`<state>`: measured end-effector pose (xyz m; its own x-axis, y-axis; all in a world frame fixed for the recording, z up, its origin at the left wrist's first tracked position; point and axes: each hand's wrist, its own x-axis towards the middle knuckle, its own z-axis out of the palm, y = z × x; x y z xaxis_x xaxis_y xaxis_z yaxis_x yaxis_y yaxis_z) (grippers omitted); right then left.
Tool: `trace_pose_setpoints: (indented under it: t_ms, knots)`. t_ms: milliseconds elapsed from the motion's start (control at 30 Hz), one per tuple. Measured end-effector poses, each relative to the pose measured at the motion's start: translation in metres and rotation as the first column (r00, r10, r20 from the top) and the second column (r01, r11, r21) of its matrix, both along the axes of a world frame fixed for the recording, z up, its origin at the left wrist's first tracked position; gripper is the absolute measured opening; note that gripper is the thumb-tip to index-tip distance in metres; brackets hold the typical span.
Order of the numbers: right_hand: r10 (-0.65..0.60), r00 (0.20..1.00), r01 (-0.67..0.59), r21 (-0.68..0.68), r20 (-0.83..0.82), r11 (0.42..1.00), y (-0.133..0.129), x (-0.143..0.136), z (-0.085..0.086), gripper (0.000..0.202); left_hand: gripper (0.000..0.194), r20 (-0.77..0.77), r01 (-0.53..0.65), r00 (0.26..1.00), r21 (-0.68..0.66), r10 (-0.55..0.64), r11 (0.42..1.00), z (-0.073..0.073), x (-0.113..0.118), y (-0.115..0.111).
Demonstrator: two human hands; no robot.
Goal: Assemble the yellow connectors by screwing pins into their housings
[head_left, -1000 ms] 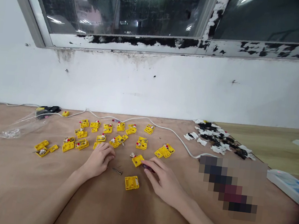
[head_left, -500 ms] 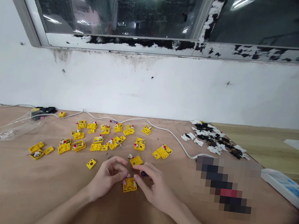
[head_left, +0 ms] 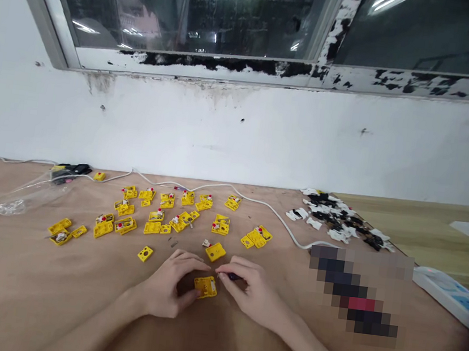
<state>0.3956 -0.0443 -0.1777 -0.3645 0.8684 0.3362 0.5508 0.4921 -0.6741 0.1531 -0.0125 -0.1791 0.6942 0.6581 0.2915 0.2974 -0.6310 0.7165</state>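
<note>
A yellow plastic case half (head_left: pixel 206 287) lies on the table between my hands, its inside facing up with a pale strip at its right end. My left hand (head_left: pixel 172 284) curves around its left side, fingers apart; the thumb is at the case's left edge and the index finger reaches above it. Just right of the case, my right hand (head_left: pixel 252 289) pinches a small dark-handled screwdriver (head_left: pixel 233 277), whose thin end points left. Beyond the hands lie a yellow cover (head_left: pixel 215 252) and a small white part (head_left: pixel 206 244).
Several opened yellow cases (head_left: pixel 153 227) with red-and-white parts lie farther back. A yellow plate with holes (head_left: pixel 145 253) sits left of my hands. A white cable (head_left: pixel 273 211) runs along the back. Black and white pieces (head_left: pixel 340 222) are heaped right; a plastic bag (head_left: pixel 26 198) lies left.
My left fingers have spread from a pinch over the case to around its left side. My right hand has closed on the screwdriver, which was partly hidden behind its fingers.
</note>
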Motion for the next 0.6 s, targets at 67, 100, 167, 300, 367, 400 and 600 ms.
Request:
trace_pose_setpoints:
  t_ms: [67,100,167,300,367,400,600]
  knots:
    - [-0.009,0.998,0.010,-0.009,0.065,1.000,0.000,0.007,0.001,0.018,0.045,-0.047,0.025,0.999,0.036,-0.023,0.999,0.001,-0.002,0.001]
    - [-0.008,0.996,0.010,-0.018,0.089,1.000,0.000,0.009,0.001,0.018,0.043,-0.066,0.025,0.998,0.043,-0.022,0.999,0.000,-0.001,0.001]
    - [0.001,0.993,0.004,-0.041,0.122,0.999,0.000,0.011,0.001,0.019,0.042,-0.110,0.020,0.994,0.062,-0.013,0.998,-0.002,0.002,-0.001]
    - [0.026,0.987,-0.013,-0.082,0.156,0.997,-0.001,0.010,0.003,0.018,0.055,-0.156,0.054,0.987,0.121,-0.035,0.991,-0.004,0.009,-0.008]
    - [0.031,0.986,-0.014,-0.101,0.164,0.995,-0.001,0.010,0.005,0.018,0.058,-0.156,0.109,0.984,0.133,-0.088,0.985,-0.004,0.010,-0.009]
    - [0.030,0.986,-0.011,-0.111,0.167,0.994,-0.001,0.010,0.006,0.018,0.058,-0.152,0.129,0.982,0.125,-0.109,0.984,-0.004,0.010,-0.009]
    - [0.035,0.986,-0.017,-0.111,0.161,0.994,-0.003,0.008,0.006,0.018,0.074,-0.142,0.032,0.990,0.076,-0.021,0.997,-0.009,0.013,-0.008]
